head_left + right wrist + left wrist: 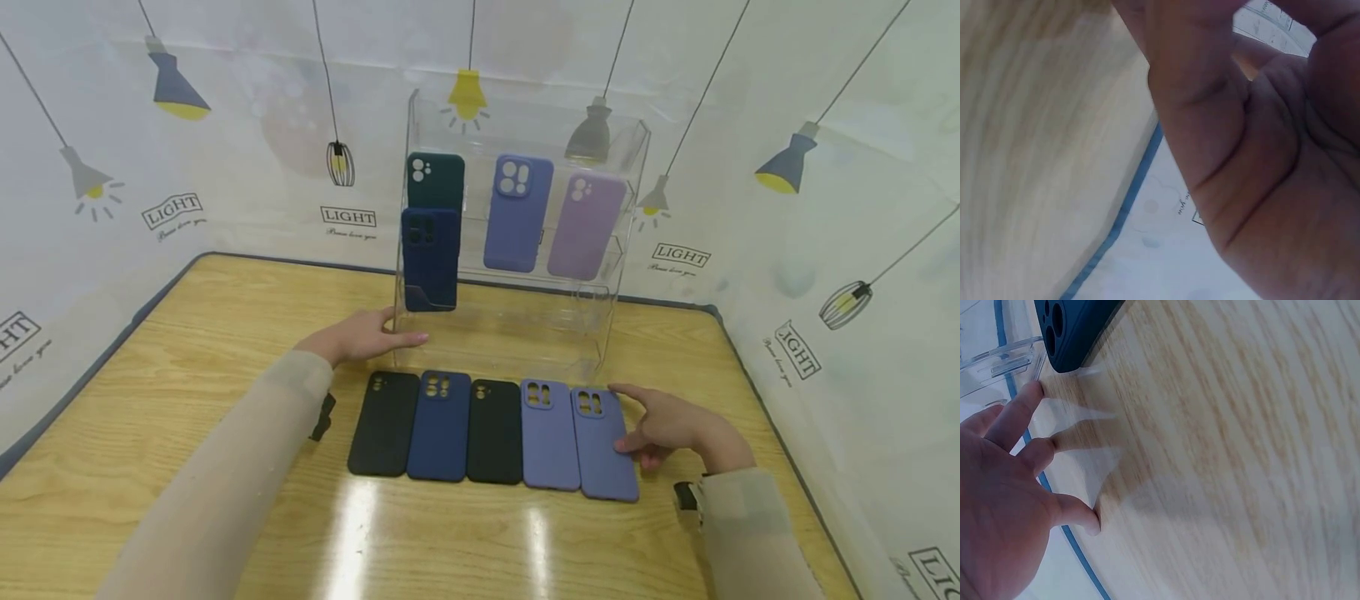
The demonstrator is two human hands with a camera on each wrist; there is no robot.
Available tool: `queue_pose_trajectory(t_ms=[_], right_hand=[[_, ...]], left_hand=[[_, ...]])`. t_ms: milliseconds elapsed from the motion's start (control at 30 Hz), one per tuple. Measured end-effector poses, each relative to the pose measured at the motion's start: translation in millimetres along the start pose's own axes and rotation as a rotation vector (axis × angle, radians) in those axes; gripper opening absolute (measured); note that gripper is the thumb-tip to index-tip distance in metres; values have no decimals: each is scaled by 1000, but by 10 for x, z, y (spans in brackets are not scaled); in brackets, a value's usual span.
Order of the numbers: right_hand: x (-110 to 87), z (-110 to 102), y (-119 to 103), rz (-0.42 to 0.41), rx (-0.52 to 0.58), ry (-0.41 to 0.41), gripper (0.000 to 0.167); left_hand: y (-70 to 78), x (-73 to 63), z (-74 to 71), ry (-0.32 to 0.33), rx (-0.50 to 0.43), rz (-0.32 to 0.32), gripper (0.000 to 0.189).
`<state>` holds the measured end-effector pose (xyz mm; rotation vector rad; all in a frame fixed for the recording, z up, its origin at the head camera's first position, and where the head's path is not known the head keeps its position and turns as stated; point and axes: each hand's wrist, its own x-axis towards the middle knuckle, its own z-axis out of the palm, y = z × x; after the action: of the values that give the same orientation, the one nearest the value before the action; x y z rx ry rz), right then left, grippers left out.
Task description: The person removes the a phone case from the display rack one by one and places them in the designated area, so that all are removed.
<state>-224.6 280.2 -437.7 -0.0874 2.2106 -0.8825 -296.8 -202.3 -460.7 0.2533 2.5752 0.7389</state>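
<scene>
- The left hand (363, 336) is at the lower left corner of the clear stand (517, 321); its fingers are stretched and apart, and the forefinger touches the stand.
- The right hand (671, 421) is at the right edge of the outer violet case (606, 457). Its forefinger, at the top corner, and its thumb, lower at the side, touch this case and are apart from each other.
- The outer violet case lies flat on the wooden table (187, 400), last on the right in a row of five.
- To its left come the inner violet case (551, 446), a black case (495, 442), a blue case (439, 437) and another black case (384, 433).
- On the stand, a navy case (431, 267) partly covers a dark green case (438, 179).
- To the right of these stand a periwinkle case (517, 225) and a lilac case (588, 225), both slightly tilted.
</scene>
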Motion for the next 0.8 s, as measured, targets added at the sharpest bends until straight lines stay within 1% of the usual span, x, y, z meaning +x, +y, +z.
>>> queue_pose_trajectory(t_ms=[167,267,367,467,600,700,800], right_hand=[[-53,-72,-98,-28,-18,0,105],[-104,-141,-214,-51,-39,2,97],[-171,-226,-370,-75,-97,19,90],[-240,-316,-574,-100,-176,44,86],[-329,-421,-902,-127,-276,62,84],[-380,-491,-1153,-127,-343,71,82],[-400,-549,-1394,-126,-381,80,79]], left_hand=[[-3,4,-7,-4,10,1,129],[-2,5,-8,-7,9,-5,129],[4,6,-5,-7,2,-7,129],[6,7,-1,-7,1,-7,130],[-6,17,4,-5,7,-3,131],[-15,24,5,-4,4,-3,132],[-17,27,2,-5,4,-9,133]])
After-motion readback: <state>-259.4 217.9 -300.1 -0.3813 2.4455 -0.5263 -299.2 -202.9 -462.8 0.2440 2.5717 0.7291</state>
